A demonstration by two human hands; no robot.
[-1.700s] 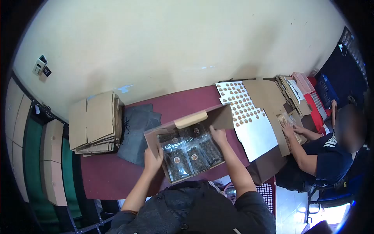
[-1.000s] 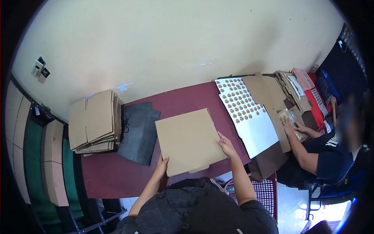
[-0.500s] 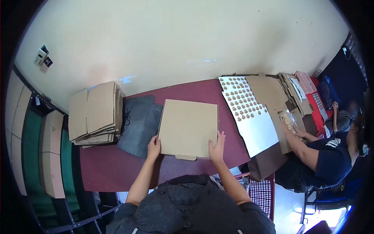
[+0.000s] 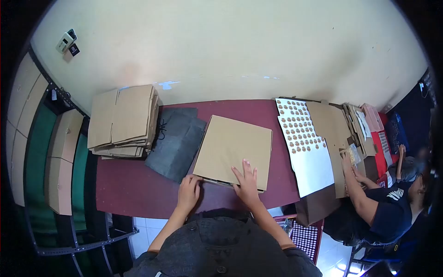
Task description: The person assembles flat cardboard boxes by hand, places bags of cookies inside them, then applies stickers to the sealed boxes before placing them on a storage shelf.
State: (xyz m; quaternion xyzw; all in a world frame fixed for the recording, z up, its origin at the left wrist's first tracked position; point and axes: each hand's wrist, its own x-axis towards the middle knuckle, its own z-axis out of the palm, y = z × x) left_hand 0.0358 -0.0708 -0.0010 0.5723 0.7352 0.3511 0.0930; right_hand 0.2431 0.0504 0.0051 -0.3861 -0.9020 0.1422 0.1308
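A flat brown cardboard box (image 4: 235,150) lies at a slight angle on the maroon table, its lid down. Along its front edge runs a thin dark gap. My left hand (image 4: 188,191) has its fingers closed at the box's front left corner. With fingers spread, my right hand (image 4: 248,185) rests on the lid near the front edge. A dark grey folded fabric bag (image 4: 177,143) with black cords lies just left of the box.
Flattened cardboard boxes (image 4: 122,115) are stacked at the table's left. On the right lies a white sheet of round stickers (image 4: 314,171) beside brown cardboard (image 4: 327,120). A co-worker (image 4: 387,203) handles a clear bag there. A red crate (image 4: 304,235) stands below the table edge.
The box has turned clockwise, and its protruding front tab no longer shows. My right hand has moved from the right side onto the lid; my left hand stays near the front left corner.
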